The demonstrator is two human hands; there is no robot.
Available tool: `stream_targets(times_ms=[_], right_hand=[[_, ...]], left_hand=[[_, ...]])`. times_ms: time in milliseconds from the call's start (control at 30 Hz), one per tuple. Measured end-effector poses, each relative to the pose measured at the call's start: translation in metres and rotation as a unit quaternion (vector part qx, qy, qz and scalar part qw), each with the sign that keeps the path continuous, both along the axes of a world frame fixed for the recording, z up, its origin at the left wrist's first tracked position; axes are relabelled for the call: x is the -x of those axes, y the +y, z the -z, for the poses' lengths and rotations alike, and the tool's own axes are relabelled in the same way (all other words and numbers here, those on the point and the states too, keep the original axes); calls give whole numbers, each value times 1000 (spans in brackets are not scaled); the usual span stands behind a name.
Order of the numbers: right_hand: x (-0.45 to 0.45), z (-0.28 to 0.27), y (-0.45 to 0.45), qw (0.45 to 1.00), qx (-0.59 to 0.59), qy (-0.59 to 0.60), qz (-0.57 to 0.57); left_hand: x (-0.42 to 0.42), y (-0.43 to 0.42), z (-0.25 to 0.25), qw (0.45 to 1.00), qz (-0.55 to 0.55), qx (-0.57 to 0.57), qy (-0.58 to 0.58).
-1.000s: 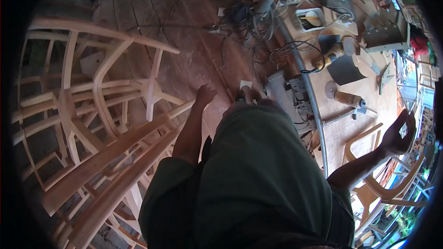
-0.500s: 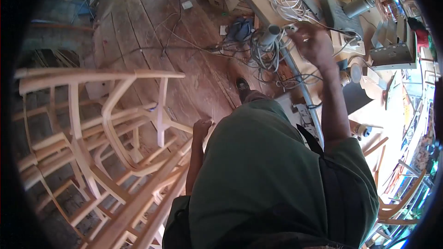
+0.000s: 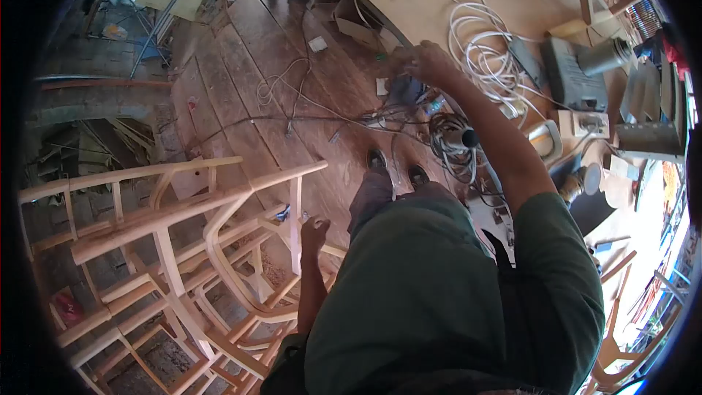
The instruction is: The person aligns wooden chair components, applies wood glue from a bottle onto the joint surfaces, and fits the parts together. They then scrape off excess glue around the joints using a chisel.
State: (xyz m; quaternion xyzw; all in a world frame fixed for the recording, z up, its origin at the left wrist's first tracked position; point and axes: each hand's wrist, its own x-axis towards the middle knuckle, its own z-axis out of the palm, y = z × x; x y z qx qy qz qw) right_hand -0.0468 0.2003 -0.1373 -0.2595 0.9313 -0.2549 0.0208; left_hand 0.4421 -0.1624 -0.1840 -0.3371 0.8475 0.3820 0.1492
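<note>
Wooden frames (image 3: 201, 208) beside left hand (image 3: 314, 235), white cable (image 3: 479, 55) near right hand (image 3: 428, 64) (grips: can't tell).

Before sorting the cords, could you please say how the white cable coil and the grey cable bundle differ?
The white cable coil is paler and loosely looped; the grey cable bundle is darker and more tightly gathered. The coil lies on the tabletop, the bundle beside its edge. Both are looped.
</note>
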Motion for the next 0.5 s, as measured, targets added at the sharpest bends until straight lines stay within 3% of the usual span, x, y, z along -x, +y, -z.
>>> stream_targets(times_ms=[33, 67, 133, 233, 500], right_hand=[[3, 5, -1, 1000, 1, 6, 22], [6, 8, -2, 999, 1, 13, 46], [16, 15, -6, 997, -8, 19, 69], [38, 29, -15, 993, -3, 40, 110], [78, 77, -33, 986, -31, 82, 140]], left_hand=[[23, 9, -9, 999, 32, 20, -3], [39, 1, 4, 984, 161, 76, 32], [68, -22, 40, 889, 408, 182, 102], [160, -7, -7, 986, 166, -20, -7], [388, -31, -52, 956, 278, -48, 75]])
